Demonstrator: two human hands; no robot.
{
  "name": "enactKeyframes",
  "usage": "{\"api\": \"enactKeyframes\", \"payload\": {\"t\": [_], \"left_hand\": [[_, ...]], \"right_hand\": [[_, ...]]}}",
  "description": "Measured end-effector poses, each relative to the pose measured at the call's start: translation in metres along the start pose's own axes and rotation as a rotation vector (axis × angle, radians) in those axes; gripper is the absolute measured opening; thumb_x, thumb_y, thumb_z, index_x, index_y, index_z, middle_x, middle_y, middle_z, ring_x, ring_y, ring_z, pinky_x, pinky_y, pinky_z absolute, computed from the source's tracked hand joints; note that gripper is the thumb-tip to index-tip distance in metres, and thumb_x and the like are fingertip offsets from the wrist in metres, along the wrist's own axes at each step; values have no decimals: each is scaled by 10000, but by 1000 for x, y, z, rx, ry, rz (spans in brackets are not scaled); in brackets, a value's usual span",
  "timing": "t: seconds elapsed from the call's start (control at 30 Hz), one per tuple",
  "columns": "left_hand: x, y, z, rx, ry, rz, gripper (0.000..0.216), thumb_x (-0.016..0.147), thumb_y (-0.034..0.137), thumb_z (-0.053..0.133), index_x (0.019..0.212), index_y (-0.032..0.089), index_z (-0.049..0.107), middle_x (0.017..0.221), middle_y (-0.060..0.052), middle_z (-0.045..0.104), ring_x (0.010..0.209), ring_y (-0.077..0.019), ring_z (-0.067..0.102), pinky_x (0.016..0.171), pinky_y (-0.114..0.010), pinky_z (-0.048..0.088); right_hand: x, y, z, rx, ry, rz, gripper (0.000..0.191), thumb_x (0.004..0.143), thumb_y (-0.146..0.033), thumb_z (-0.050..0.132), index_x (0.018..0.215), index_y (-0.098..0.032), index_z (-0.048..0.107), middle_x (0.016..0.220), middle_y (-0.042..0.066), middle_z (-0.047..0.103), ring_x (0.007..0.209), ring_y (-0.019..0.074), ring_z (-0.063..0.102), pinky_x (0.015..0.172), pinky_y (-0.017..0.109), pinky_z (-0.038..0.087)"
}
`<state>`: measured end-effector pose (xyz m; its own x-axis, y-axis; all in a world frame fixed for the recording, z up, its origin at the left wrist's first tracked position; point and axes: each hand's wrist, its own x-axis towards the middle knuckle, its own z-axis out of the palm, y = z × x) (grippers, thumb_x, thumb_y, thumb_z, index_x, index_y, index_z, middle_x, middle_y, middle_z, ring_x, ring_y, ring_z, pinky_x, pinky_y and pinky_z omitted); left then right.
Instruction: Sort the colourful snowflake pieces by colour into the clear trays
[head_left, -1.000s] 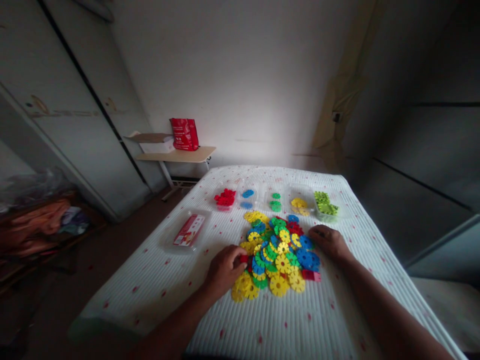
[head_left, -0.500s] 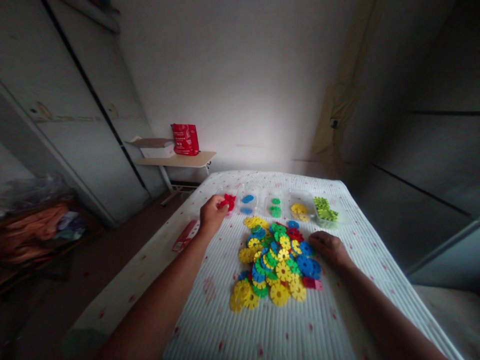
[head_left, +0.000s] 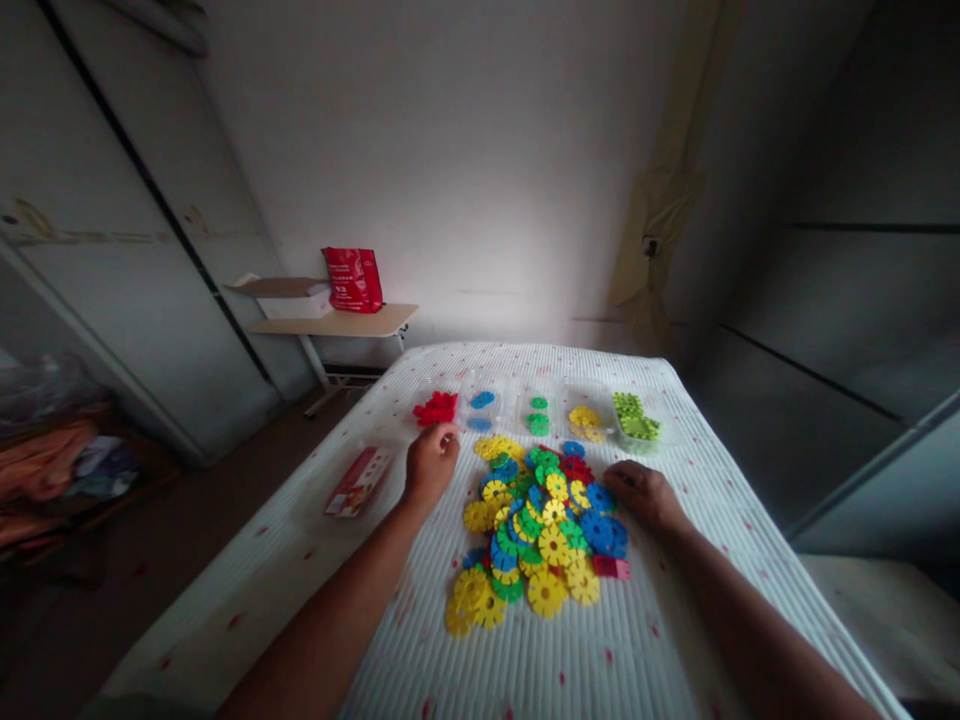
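Note:
My left hand (head_left: 433,462) is just in front of a clear tray of red snowflake-shaped plastic pieces (head_left: 435,408). Its fingers are curled in, and nothing shows in them. My right hand (head_left: 643,492) rests on the cloth at the right side of a mixed pile of yellow, green, blue and red slotted discs (head_left: 553,545). The fingers of that hand are bent together near blue and red pieces; whatever they may hold is hidden. A pink-red block (head_left: 612,568) lies at the pile's lower right.
Clear trays behind the pile hold blue discs (head_left: 482,400), green discs (head_left: 538,424), yellow discs (head_left: 584,418) and light green pieces (head_left: 634,418). A clear box with a red label (head_left: 358,482) lies left. A side table (head_left: 337,322) bears a red bag (head_left: 352,281).
My left hand has let go of the red pieces, which now lie in their tray, and drawn back toward me. The view has turned slightly right. My right hand stays beside the pile.

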<state>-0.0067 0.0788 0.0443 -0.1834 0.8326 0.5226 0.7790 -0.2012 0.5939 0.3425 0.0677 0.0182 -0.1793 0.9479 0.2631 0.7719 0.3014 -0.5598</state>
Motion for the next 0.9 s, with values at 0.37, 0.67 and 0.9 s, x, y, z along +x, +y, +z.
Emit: {"api": "enactKeyframes", "payload": {"t": [0.37, 0.67, 0.9], "left_hand": [[-52, -14, 7, 87, -233, -25, 191, 753, 147, 456, 798, 177, 639, 833, -34, 684, 782, -139, 616, 726, -229, 436], [-51, -13, 7, 72, -243, -63, 184, 758, 138, 461, 806, 182, 633, 848, -31, 682, 797, -143, 614, 743, -238, 433], [-52, -13, 5, 70, -249, -67, 184, 766, 136, 455, 810, 188, 627, 853, -24, 680, 805, -139, 611, 743, -234, 429]], "right_hand": [[4, -11, 2, -123, 128, -100, 292, 807, -335, 404, 856, -190, 652, 871, 74, 681, 782, 194, 629, 699, 293, 464], [16, -74, 16, -28, 7, -291, 230, 841, -249, 412, 846, -186, 633, 809, 45, 649, 714, 139, 593, 647, 224, 433], [7, -83, 23, -144, -86, -291, 230, 835, -225, 406, 741, -209, 616, 758, 25, 599, 691, 130, 541, 614, 213, 386]]}}
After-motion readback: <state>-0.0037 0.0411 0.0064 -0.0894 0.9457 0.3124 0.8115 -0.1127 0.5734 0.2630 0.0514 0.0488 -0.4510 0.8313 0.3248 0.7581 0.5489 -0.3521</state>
